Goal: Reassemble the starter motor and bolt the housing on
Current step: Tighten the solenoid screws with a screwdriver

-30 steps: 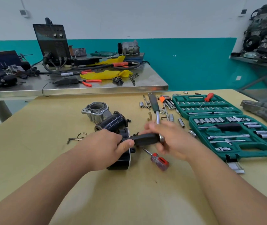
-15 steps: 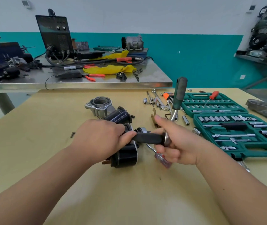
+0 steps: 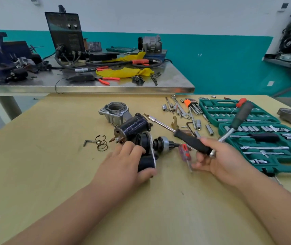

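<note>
The black starter motor body (image 3: 145,147) lies on the wooden table with its pinion gear (image 3: 164,144) pointing right. My left hand (image 3: 123,163) grips its near end. A dark solenoid cylinder (image 3: 132,127) rests just behind it, and the grey aluminium housing (image 3: 114,111) stands further back. My right hand (image 3: 217,158) holds two tools at once: a black-handled driver (image 3: 190,141) whose shaft points up-left, and a green-handled ratchet (image 3: 240,117) slanting up-right. A small red screwdriver (image 3: 184,152) lies between my hands.
An open green socket set case (image 3: 282,161) fills the right side. Loose sockets, hex keys (image 3: 192,106) and wrenches lie behind my right hand. A coil spring (image 3: 102,142) and an L-key (image 3: 87,142) sit left of the motor. A steel bench (image 3: 105,89) with a welder stands behind.
My left hand let go of the black driver handle and dropped onto the motor body. My right hand swung the driver's shaft up-left and tilted the ratchet to the right.
</note>
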Motion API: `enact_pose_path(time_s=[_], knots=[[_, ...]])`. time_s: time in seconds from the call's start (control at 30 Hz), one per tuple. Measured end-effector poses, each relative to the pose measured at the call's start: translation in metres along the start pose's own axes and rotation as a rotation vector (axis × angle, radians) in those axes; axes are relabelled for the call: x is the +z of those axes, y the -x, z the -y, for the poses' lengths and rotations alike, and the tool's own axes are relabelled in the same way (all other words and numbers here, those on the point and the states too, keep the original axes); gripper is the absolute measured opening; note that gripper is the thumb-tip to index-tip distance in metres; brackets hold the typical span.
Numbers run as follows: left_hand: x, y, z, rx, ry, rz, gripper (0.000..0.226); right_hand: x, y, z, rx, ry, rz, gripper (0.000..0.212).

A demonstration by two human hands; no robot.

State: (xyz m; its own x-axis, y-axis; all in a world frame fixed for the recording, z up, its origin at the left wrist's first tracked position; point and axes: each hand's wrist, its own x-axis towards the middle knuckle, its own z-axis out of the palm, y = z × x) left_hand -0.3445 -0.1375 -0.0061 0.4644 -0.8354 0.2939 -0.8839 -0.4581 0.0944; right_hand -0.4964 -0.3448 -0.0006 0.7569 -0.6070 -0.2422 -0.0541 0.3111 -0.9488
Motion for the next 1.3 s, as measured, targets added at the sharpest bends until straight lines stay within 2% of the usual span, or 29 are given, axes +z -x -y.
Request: enact_pose_path(time_s=[0.13,0.27,0.43,0.53,0.67,0.83,0.93,1.03,1.13,1.3], knots=[[-0.004,0.012,0.042,0.105,0.139,0.021,0.074,-0.016,0.005,0.004,0.059,0.191,0.137,0.039],[-0.007,0.025,0.07,0.203,0.273,0.031,0.077,-0.013,0.013,0.004,0.048,0.342,0.239,0.035],[-0.005,0.032,0.072,0.137,0.354,0.038,0.055,-0.007,0.02,0.004,-0.018,0.446,0.306,0.037],[-0.005,0.032,0.067,0.06,0.362,0.021,0.06,-0.004,0.023,0.0,-0.063,0.492,0.351,0.029],[0.0,0.033,0.06,-0.014,0.356,-0.042,0.052,-0.002,0.023,-0.005,-0.077,0.444,0.327,0.024],[0.003,0.032,0.064,-0.101,0.401,-0.048,0.054,-0.001,0.025,-0.004,-0.064,0.395,0.297,0.023],[0.002,0.031,0.064,-0.12,0.417,-0.032,0.05,-0.002,0.026,-0.003,-0.062,0.383,0.302,0.017],[0.003,0.031,0.064,-0.131,0.425,-0.024,0.05,-0.003,0.026,-0.005,-0.069,0.365,0.303,0.029],[0.003,0.032,0.064,-0.135,0.43,-0.023,0.052,-0.002,0.025,-0.005,-0.076,0.351,0.304,0.032],[0.004,0.032,0.064,-0.137,0.429,-0.022,0.059,-0.001,0.025,-0.006,-0.09,0.367,0.305,0.023]])
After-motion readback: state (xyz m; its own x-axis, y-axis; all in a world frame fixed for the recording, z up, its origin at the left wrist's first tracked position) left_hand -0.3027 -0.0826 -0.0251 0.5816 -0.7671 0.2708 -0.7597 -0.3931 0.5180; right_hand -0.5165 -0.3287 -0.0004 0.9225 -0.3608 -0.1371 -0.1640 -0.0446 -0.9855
